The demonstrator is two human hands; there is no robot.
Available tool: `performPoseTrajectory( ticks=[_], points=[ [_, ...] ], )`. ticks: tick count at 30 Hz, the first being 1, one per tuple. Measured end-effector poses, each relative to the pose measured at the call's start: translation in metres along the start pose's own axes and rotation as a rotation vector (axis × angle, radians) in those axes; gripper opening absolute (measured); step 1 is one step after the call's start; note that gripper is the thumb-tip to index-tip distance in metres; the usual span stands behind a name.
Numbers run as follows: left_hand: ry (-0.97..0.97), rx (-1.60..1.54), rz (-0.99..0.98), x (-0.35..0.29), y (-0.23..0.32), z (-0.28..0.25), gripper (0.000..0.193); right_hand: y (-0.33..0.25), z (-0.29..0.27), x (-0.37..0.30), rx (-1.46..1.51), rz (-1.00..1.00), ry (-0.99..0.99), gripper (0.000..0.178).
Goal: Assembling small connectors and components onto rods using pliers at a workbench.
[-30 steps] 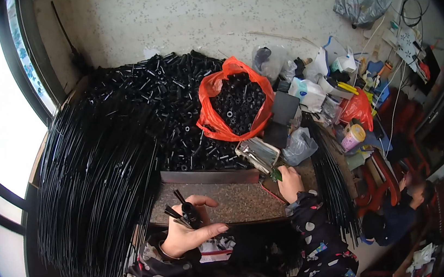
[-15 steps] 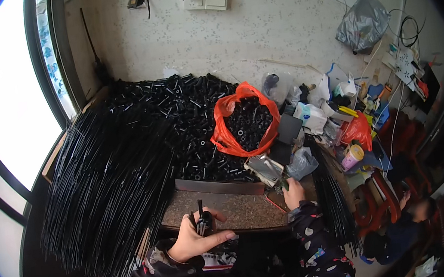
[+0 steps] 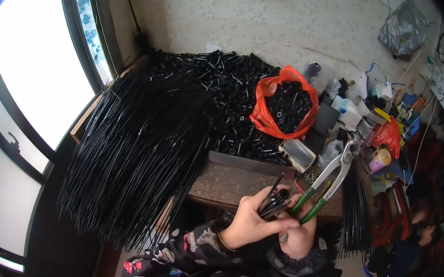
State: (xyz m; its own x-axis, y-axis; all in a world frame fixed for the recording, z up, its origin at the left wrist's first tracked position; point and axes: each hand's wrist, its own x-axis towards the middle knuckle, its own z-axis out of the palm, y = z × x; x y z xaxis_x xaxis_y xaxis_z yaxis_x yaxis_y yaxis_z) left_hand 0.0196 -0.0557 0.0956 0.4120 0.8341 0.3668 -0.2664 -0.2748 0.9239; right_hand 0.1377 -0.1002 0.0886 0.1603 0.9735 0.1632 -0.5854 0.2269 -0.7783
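My left hand (image 3: 250, 221) is closed around a small bunch of black rod-like parts (image 3: 274, 202), with a round hollow black piece among them. Close against it, my right hand (image 3: 298, 239) grips a pair of pincers (image 3: 340, 173) by the green handles. Their metal jaws point up and to the right, away from both hands, and the handles stand apart. My left thumb reaches across to the right hand, and the two hands touch or overlap. The right fingers are partly hidden behind the left hand and the handles.
Long thin black rods (image 3: 136, 153) cover the table's left side. Behind lies a heap of short black parts (image 3: 221, 84), held by a dark strip (image 3: 247, 163). A red plastic bag (image 3: 263, 117) holds more pieces. Clutter with a cup (image 3: 380, 160) fills the right.
My right hand has lifted the pincers from beside the clutter and brought them to my left hand. The left hand still holds the black parts. The whole view has shifted.
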Motion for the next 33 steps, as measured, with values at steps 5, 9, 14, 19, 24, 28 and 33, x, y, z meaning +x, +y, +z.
performPoseTrajectory(
  ticks=[5,9,14,19,24,28,33],
  points=[
    [0.04,0.027,0.009,-0.008,0.002,-0.005,0.061,0.002,0.007,-0.002,-0.028,0.016,-0.029,0.027],
    [0.019,0.062,-0.011,-0.008,0.003,-0.006,0.063,0.001,0.012,-0.002,-0.067,-0.064,-0.036,0.028],
    [0.036,0.203,0.16,-0.002,0.002,-0.009,0.068,0.006,0.012,0.0,-0.623,-0.423,0.047,0.031],
    [-0.126,-0.211,-0.082,-0.003,0.02,-0.029,0.052,-0.013,0.008,0.008,-0.378,0.023,-0.065,0.018],
    [0.016,-0.297,0.064,0.001,0.015,-0.073,0.08,-0.036,-0.033,-0.018,-0.64,0.619,-0.312,0.018],
    [-0.02,0.037,-0.098,0.003,0.028,-0.067,0.06,-0.03,-0.016,-0.023,-0.809,0.669,-0.482,0.032],
    [0.026,0.051,-0.041,0.004,0.026,-0.066,0.033,-0.025,-0.02,-0.016,-0.467,0.68,-0.622,0.046]
  ],
)
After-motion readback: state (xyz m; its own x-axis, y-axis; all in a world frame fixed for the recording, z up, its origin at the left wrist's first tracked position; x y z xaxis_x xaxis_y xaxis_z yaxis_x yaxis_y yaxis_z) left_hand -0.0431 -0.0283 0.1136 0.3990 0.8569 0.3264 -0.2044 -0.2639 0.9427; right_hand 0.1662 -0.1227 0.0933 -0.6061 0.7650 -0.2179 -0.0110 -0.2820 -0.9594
